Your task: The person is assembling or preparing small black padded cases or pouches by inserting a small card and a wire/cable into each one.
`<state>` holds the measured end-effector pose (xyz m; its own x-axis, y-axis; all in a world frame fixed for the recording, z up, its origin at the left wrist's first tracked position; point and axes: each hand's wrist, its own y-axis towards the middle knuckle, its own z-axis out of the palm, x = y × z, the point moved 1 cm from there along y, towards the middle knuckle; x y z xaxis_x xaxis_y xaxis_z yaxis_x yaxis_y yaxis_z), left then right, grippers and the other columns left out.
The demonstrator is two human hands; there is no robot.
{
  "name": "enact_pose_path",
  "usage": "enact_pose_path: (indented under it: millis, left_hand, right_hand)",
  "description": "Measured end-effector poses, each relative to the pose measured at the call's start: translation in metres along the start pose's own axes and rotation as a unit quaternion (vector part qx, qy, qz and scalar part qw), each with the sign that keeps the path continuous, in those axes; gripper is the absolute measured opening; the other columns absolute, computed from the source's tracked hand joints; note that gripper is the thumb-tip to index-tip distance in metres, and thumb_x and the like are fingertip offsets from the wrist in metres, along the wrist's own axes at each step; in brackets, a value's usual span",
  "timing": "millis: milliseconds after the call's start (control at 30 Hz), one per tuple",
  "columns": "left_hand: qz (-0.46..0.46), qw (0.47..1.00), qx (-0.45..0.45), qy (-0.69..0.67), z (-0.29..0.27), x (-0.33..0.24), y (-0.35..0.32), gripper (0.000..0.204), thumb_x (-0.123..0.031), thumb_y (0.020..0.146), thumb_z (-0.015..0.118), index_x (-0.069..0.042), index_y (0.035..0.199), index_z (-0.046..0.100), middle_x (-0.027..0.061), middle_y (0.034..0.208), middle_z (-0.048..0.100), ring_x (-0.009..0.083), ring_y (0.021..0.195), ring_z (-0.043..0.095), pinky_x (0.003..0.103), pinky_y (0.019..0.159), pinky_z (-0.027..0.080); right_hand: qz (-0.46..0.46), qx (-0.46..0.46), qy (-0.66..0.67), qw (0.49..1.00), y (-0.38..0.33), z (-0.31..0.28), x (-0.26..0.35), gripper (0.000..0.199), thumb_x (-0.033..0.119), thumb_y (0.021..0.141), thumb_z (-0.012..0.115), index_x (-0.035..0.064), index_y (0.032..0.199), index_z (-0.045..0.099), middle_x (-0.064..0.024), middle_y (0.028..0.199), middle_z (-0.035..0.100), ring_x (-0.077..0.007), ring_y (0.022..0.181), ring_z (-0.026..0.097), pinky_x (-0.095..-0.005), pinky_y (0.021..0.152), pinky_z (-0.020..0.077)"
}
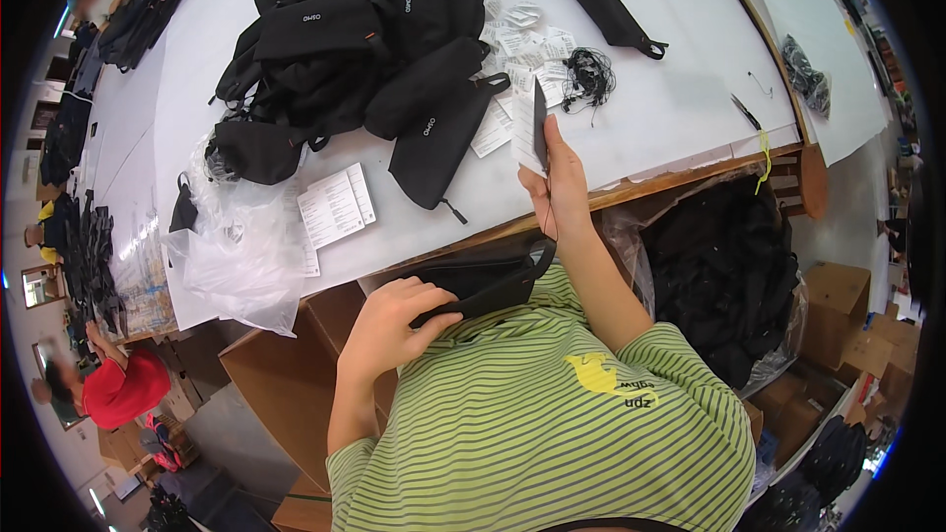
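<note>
My left hand (392, 323) grips the edge of a black zip pouch (493, 281), which lies against my front below the table edge. Raised over the table edge, my right hand (564, 175) pinches a hang tag (526, 128) with white printed and dark faces. A thin dark cord runs down from my right fingers toward the strap loop at the pouch's right end. Beyond the tag lie loose white tags (527, 39) and a tangle of black strings (589, 77). A heap of black pouches (325, 34) covers the table's left middle.
White cards (335, 209) lie beside a crumpled clear plastic bag (241, 266). A lone black pouch (611, 15) rests farther back. Small snips (746, 112) lie near the right corner. Below, a big bag of black pouches (719, 266) stands by cardboard boxes (833, 310). A person in red (128, 389) works left.
</note>
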<state>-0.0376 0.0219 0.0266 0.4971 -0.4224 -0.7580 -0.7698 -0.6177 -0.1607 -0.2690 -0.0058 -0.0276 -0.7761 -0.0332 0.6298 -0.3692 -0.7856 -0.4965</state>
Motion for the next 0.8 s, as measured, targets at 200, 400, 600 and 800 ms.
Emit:
enact_pose_path:
  millis: [200, 400, 600, 800]
  left_hand:
    - [0.078, 0.993, -0.07, 0.059, 0.0, -0.008, 0.021, 0.02, -0.014, 0.072, 0.074, -0.005, 0.088, 0.066, 0.0153, 0.119, 0.055, 0.0324, 0.101, 0.058, 0.037, 0.083, 0.048]
    - [0.112, 0.987, -0.074, 0.089, 0.009, -0.019, 0.059, 0.02, -0.012, 0.072, 0.074, -0.007, 0.09, 0.065, 0.0152, 0.138, 0.041, 0.0346, 0.112, 0.053, 0.04, 0.093, 0.043]
    - [0.164, 0.976, 0.113, 0.082, 0.03, -0.014, 0.077, 0.016, -0.021, 0.081, 0.067, -0.01, 0.091, 0.063, 0.0058, 0.086, 0.06, 0.0268, 0.083, 0.056, 0.038, 0.079, 0.044]
    - [0.062, 0.949, 0.305, -0.054, 0.018, -0.004, 0.142, 0.018, -0.021, 0.084, 0.064, -0.007, 0.095, 0.064, 0.0097, 0.08, 0.063, 0.0295, 0.081, 0.06, 0.038, 0.074, 0.046]
  right_hand:
    - [-0.157, 0.178, -0.358, 0.903, -0.013, -0.009, 0.034, 0.035, 0.025, 0.084, 0.072, 0.0054, 0.058, 0.059, 0.0066, 0.049, 0.04, -0.0029, 0.047, 0.028, -0.023, 0.044, 0.0197]
    - [-0.206, 0.287, -0.775, 0.524, -0.04, -0.018, 0.058, 0.036, 0.047, 0.079, 0.065, 0.0133, 0.071, 0.073, -0.0102, 0.058, 0.062, -0.0303, 0.055, 0.061, -0.037, 0.053, 0.0476]
    - [-0.142, 0.342, -0.747, 0.552, -0.056, -0.059, 0.05, 0.031, 0.043, 0.078, 0.069, 0.0124, 0.08, 0.073, -0.009, 0.055, 0.059, -0.0265, 0.05, 0.056, -0.0319, 0.05, 0.0422]
    - [-0.087, 0.351, -0.703, 0.613, -0.059, -0.076, 0.064, 0.032, 0.039, 0.076, 0.073, 0.0094, 0.089, 0.073, -0.004, 0.047, 0.043, -0.0193, 0.044, 0.048, -0.0297, 0.048, 0.0361]
